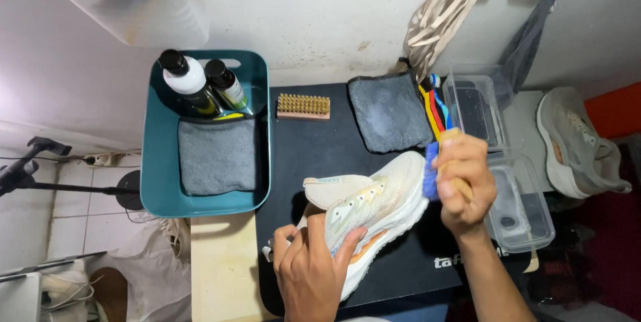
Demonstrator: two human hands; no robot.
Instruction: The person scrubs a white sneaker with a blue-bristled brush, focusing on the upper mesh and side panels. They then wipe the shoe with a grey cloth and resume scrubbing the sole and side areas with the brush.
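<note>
Your left hand (310, 272) sits closest to the lens, fingers wrapped around the heel end of the cream running shoe (367, 212), thumb lying across its side panel, holding it tipped on its side above the black mat (320, 155). Your right hand (464, 178) is closed in a fist round the wooden handle of a brush with blue bristles (433, 172), and those bristles press against the toe end of the shoe, at the edge of the sole.

You appear to be in the middle of scrubbing, working the front of the sole. The next stroke calls for a firm grip with the left hand so the shoe does not twist, and short passes along the sole edge rather than onto the mesh.

The shoe spans the gap between both hands, heel toward you, toe up and to the right. Just right of the brush hand stand two clear plastic tubs (517, 202); the second shoe (577, 142) lies beyond them. Behind, a teal basket (157, 175) holds bottles and a grey cloth.
</note>
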